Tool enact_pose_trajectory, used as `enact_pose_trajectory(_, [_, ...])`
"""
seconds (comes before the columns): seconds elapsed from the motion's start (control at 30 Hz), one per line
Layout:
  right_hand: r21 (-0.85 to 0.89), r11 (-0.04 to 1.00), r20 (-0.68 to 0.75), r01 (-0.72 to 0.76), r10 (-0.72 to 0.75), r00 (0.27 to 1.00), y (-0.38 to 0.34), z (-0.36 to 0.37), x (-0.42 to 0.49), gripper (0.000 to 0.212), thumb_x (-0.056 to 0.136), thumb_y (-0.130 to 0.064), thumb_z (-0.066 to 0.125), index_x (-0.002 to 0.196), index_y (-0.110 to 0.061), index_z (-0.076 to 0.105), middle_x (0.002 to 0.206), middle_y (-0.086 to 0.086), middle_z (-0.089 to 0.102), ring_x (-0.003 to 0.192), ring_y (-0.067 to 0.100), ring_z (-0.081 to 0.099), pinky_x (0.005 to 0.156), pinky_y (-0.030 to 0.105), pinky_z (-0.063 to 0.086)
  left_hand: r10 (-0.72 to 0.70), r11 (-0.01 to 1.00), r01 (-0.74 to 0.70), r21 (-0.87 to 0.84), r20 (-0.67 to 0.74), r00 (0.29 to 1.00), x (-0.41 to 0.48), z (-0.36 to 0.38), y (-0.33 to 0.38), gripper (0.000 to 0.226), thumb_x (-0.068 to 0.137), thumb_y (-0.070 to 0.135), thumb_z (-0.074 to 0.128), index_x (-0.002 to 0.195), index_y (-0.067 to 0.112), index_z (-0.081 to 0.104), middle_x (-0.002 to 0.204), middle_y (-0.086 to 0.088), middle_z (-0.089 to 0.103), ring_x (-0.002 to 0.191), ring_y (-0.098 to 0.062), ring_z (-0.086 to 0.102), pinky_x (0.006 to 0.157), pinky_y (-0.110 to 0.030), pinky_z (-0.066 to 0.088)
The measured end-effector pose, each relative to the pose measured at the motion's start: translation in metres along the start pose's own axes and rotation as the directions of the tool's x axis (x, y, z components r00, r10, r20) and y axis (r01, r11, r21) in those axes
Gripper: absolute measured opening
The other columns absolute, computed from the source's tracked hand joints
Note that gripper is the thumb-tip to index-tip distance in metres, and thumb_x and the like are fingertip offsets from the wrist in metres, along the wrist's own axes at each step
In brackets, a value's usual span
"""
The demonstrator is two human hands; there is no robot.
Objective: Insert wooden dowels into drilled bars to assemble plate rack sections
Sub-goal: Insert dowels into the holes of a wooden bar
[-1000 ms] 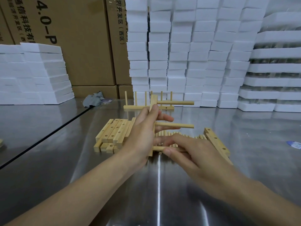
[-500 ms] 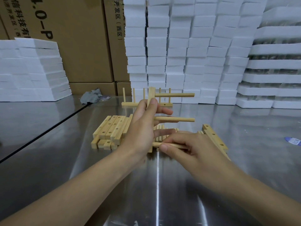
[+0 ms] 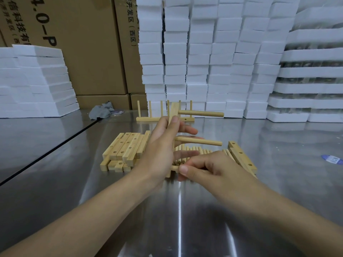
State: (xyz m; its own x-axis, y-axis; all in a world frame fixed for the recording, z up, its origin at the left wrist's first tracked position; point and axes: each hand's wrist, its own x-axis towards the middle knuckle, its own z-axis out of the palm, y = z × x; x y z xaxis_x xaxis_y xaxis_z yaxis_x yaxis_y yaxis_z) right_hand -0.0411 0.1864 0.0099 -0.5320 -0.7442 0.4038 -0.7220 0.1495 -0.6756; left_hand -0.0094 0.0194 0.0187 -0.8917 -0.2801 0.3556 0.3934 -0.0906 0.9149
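You've got a shiny steel surface point(image 3: 55, 182) with a dark seam point(image 3: 46, 153) running diagonally across its left side. Along the far edge there's a tall wall of white foam blocks point(image 3: 204, 52), and stacked foam trays point(image 3: 311, 71) toward the far right corner. A lower foam stack point(image 3: 33, 80) sits at the far left, with brown cardboard boxes point(image 3: 83, 52) behind it. A crumpled grey rag point(image 3: 101, 112) lies near the boxes, and a small blue-and-white label point(image 3: 332, 159) lies by the right edge.

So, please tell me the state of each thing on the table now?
Bar, held upright by left hand.
Two dowels, seated in it, pointing right.
Third dowel, pinched by right hand against the bar.
Finished section, standing behind.
Spare bars, stacked flat.
Loose dowels, lying flat.
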Motion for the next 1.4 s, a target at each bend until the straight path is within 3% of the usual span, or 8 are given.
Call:
enact_pose_trajectory(0.17, [-0.528, 0.836, -0.029, 0.153, -0.197, 0.980, -0.008, 0.002, -0.002, 0.019, 0.107, -0.054, 0.043, 0.090, -0.053, 0.052, 0.077, -0.048, 0.051, 0.067, -0.013, 0.053, 0.054, 0.016, 0.029, -0.041, 0.997, 0.040, -0.060, -0.016, 0.999, 0.002, 0.001, 0.001, 0.032, 0.113, 0.042, 0.045, 0.110, 0.012, 0.057, 0.093, -0.004, 0.078, 0.096, -0.031, 0.081, 0.069, -0.039, 0.066])
enact_pose_trajectory(0.33, [-0.141, 0.986, -0.007, 0.091, -0.093, 0.996, 0.003, 0.003, 0.001, 0.037, 0.109, -0.031, 0.053, 0.079, -0.023, 0.071, 0.066, -0.032, 0.059, 0.058, -0.001, 0.055, 0.058, 0.010, 0.038, 0.004, 1.000, -0.004, -0.011, 0.005, 1.000, -0.002, 0.001, -0.001, 0.032, 0.111, 0.047, 0.047, 0.108, 0.019, 0.061, 0.100, -0.006, 0.078, 0.087, -0.025, 0.078, 0.071, -0.036, 0.063])
enact_pose_trajectory(0.43, [0.036, 0.999, 0.049, -0.001, -0.001, 0.999, 0.007, 0.002, 0.003, 0.040, 0.109, -0.037, 0.052, 0.083, -0.018, 0.075, 0.079, -0.006, 0.071, 0.072, 0.022, 0.064, 0.074, 0.039, 0.052, 0.084, 0.996, -0.085, 0.022, 0.032, 0.996, -0.003, 0.002, -0.003, 0.030, 0.105, 0.049, 0.049, 0.104, 0.022, 0.062, 0.101, -0.006, 0.076, 0.099, -0.029, 0.078, 0.078, -0.039, 0.065])
enact_pose_trajectory(0.53, [0.119, 0.993, 0.037, 0.001, -0.006, 0.999, 0.013, 0.004, 0.004, 0.040, 0.108, -0.037, 0.053, 0.084, -0.016, 0.078, 0.068, -0.009, 0.065, 0.062, 0.003, 0.054, 0.064, 0.025, 0.041, 0.121, 0.991, -0.124, 0.047, 0.071, 0.990, -0.003, 0.005, -0.003, 0.030, 0.105, 0.047, 0.048, 0.106, 0.021, 0.061, 0.100, -0.003, 0.076, 0.101, -0.029, 0.078, 0.078, -0.036, 0.065])
enact_pose_trajectory(0.63, [0.138, 0.990, 0.002, -0.023, 0.023, 1.000, 0.016, 0.008, 0.006, 0.038, 0.101, -0.052, 0.057, 0.088, -0.025, 0.080, 0.066, 0.018, 0.061, 0.059, 0.031, 0.046, 0.060, 0.037, 0.035, 0.149, 0.979, -0.155, 0.131, 0.050, 0.988, 0.000, 0.003, -0.003, 0.036, 0.103, 0.048, 0.047, 0.109, 0.014, 0.060, 0.100, 0.001, 0.074, 0.098, -0.017, 0.075, 0.076, -0.034, 0.060])
enact_pose_trajectory(0.9, [-0.011, 1.000, -0.126, -0.026, 0.025, 0.992, 0.014, -0.013, 0.004, 0.023, 0.092, -0.055, 0.070, 0.090, -0.033, 0.078, 0.071, -0.004, 0.071, 0.061, 0.014, 0.060, 0.056, 0.033, 0.045, 0.130, 0.973, -0.107, 0.205, -0.102, 0.986, 0.005, -0.007, 0.006, 0.032, 0.097, 0.054, 0.053, 0.094, 0.027, 0.069, 0.080, 0.013, 0.056, 0.080, -0.009, 0.053, 0.079, -0.030, 0.046])
enact_pose_trajectory(1.07, [-0.386, 0.910, -0.005, 0.148, -0.162, 0.987, 0.000, -0.008, 0.001, 0.029, 0.105, -0.051, 0.051, 0.089, -0.031, 0.066, 0.075, -0.014, 0.059, 0.071, 0.010, 0.056, 0.061, 0.021, 0.039, -0.041, 0.999, 0.039, -0.017, -0.122, 0.992, 0.003, -0.005, 0.006, 0.033, 0.110, 0.043, 0.054, 0.088, 0.023, 0.065, 0.078, 0.005, 0.051, 0.059, -0.009, 0.045, 0.048, -0.022, 0.037])
enact_pose_trajectory(1.4, [-0.164, 0.971, 0.001, 0.174, -0.176, 0.984, -0.004, -0.006, 0.002, 0.026, 0.106, -0.031, 0.062, 0.086, -0.049, 0.065, 0.069, -0.037, 0.057, 0.055, -0.001, 0.050, 0.056, 0.005, 0.033, -0.105, 0.981, 0.096, -0.169, -0.041, 0.994, -0.001, -0.001, 0.006, 0.031, 0.111, 0.045, 0.050, 0.099, 0.018, 0.055, 0.075, 0.006, 0.048, 0.056, -0.009, 0.036, 0.046, -0.022, 0.027])
